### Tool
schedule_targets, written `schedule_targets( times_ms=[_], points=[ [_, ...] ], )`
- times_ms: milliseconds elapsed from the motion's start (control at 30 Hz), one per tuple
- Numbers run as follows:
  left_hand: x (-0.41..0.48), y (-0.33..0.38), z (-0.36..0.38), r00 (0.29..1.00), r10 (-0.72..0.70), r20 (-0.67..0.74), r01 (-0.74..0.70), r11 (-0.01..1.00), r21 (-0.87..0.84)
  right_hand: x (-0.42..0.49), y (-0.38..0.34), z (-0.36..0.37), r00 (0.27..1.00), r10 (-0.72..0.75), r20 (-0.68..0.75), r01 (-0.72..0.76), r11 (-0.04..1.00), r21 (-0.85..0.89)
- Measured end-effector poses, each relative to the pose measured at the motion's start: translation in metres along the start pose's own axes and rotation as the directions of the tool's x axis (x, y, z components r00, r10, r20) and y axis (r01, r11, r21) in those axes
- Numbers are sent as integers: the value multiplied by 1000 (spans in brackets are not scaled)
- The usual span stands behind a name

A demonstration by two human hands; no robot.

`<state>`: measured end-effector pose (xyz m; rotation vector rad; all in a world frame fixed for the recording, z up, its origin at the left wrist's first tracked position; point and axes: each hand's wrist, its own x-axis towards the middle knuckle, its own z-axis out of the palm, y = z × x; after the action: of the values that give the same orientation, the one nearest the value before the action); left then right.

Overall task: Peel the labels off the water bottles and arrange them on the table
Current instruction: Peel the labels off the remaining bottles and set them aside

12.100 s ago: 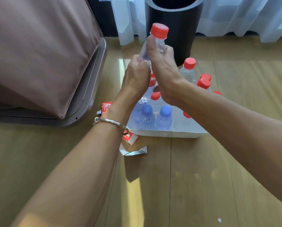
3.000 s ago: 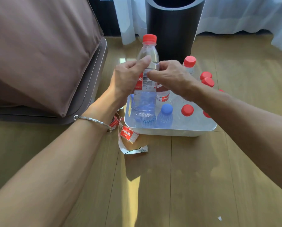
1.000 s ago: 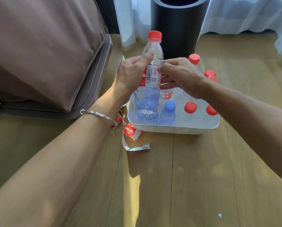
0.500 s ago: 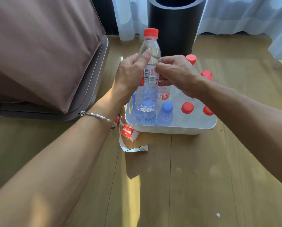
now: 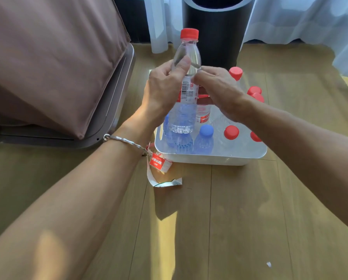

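- At far left we note a brown fabric cushion (image 5: pixel 47 57) resting on a dark grey rounded frame (image 5: pixel 116 102), both on the wooden plank floor (image 5: pixel 240 219).
- Our left forearm crosses from the lower left; a thin silver bracelet (image 5: pixel 122 140) sits at the wrist.
- Our left hand (image 5: pixel 163 87) is closed around the clear plastic water bottle with red cap (image 5: pixel 186 116), thumb pressed on the bottle's shoulder. The bottle is upright, held in the air above the near left part of the tub.
- The red and white printed label (image 5: pixel 188 93) is still wrapped around the bottle's middle, barcode facing us.
- Below the left wrist, peeled red and white label scraps (image 5: pixel 160 162) lie on the floor, touching the tub's near left corner; a curled white strip (image 5: pixel 163 181) lies just in front of them.
- Behind the bottle stands a black cylindrical bin (image 5: pixel 215 31), with sheer white curtains (image 5: pixel 300 19) along the back.
- Our right hand (image 5: pixel 217 87) is closed on the bottle's right side at the label's upper edge, fingertips pinching there. We cannot tell whether the edge has lifted.
- The white rectangular plastic tub (image 5: pixel 209 158) holds several upright bottles: a blue-capped blue-tinted bottle (image 5: pixel 204 138) near the front, red-capped clear bottles (image 5: pixel 231 132) to the right and rear. One bottle behind the held one carries a red label.
- Our right forearm hides the tub's right side.
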<state>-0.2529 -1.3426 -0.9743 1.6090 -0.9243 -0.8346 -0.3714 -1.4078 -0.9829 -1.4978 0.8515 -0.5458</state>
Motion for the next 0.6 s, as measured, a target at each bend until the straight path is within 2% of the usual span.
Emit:
schedule_targets(
  times_ms=[333, 500, 600],
  points=[
    [1, -4, -3, 999, -44, -8, 44, 999, -25, 0, 2, 5, 998, -53, -29, 51, 998, -43],
    [1, -3, 2, 1000, -6, -1, 6, 1000, -20, 1, 8, 1, 988, -93, -126, 87, 995, -57],
    [2, -2, 3, 1000, 12, 9, -11, 1000, -22, 1, 8, -3, 993, -86, -75, 83, 995, -49]
  ],
)
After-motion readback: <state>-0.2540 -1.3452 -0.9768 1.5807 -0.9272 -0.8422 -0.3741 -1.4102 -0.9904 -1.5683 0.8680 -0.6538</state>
